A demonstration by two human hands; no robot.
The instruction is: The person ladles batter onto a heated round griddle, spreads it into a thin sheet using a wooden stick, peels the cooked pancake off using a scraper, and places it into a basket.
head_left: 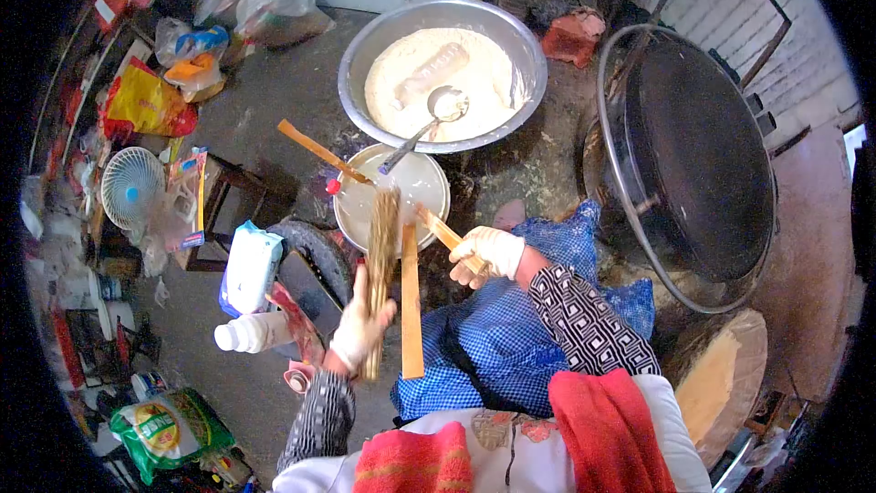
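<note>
Head view: straw bundle [385, 260] just below twelve o'clock of the middle, its top over the bucket [345, 219] and its lower end beside the left hand [359, 333]. That gloved hand lies against the lower stalks with a finger pointing up; I cannot tell whether it is closed around them. The right hand [488, 254], gloved too, is closed narrowly on a short wooden stick [447, 236], whose far end points to ten o'clock, over the bucket.

Between the hands, a flat wooden strip [412, 315] runs from six o'clock up to the bucket. A thinner slat [319, 151] crosses the bucket's rim at about eleven. Whitish liquid shows in the bucket.

At twelve is a wide metal bowl [534, 82] of pale batter [493, 59]; a ladle [447, 105] lies in it, its handle toward seven, reaching over the bucket. A round black griddle [698, 155] is at two to three o'clock, a fan [133, 188] at nine, a white bottle [255, 333] at eight, and blue checked cloth [511, 329] at five.
</note>
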